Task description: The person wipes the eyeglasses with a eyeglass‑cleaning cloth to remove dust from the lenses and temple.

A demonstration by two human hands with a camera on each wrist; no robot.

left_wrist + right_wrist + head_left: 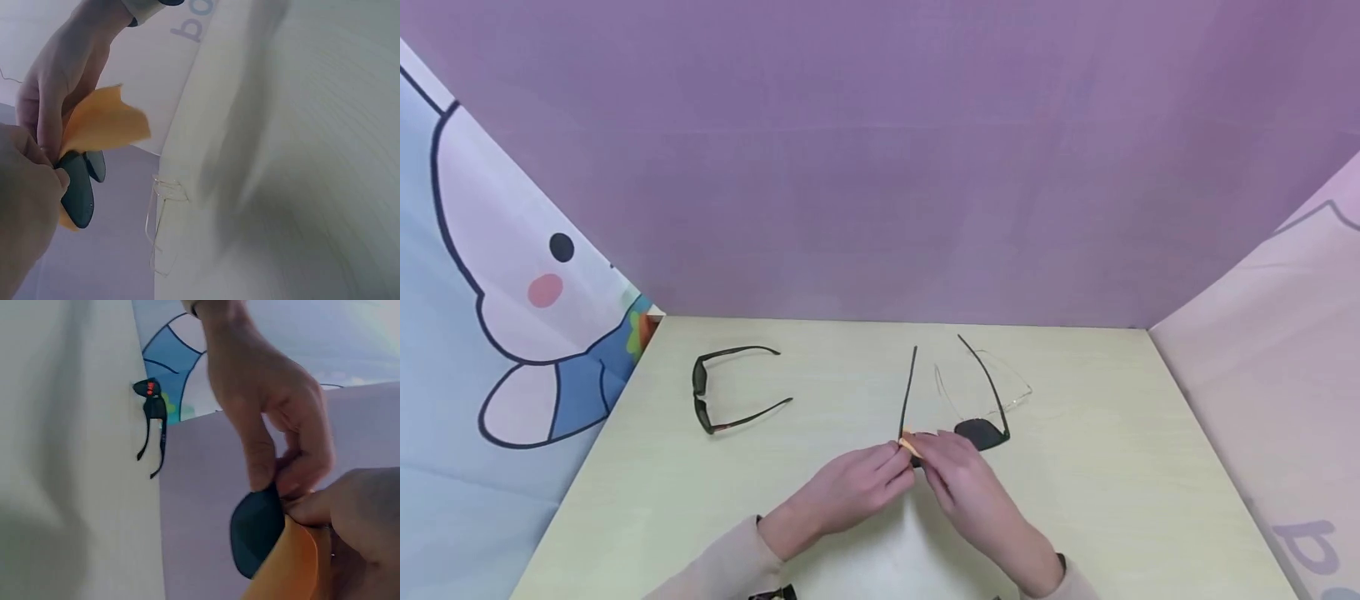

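Note:
A pair of black sunglasses (979, 433) is held above the table, its temples pointing away from me. My left hand (861, 483) pinches the frame near the left lens (255, 531). An orange-yellow cloth (107, 122) is pinched in my right hand (962, 483), its fingers pressing it at the lens beside my left fingertips. In the left wrist view the cloth hangs loose past the dark lenses. In the head view my hands hide the left lens and most of the cloth.
Another pair of dark sunglasses (700, 379) with open temples stands on the table (625, 500) at the left. Thin wire-framed eyeglasses (1031, 390) lie behind the held pair. A dark patterned item (775, 594) shows at the front edge. Purple fabric (880, 167) hangs behind the table.

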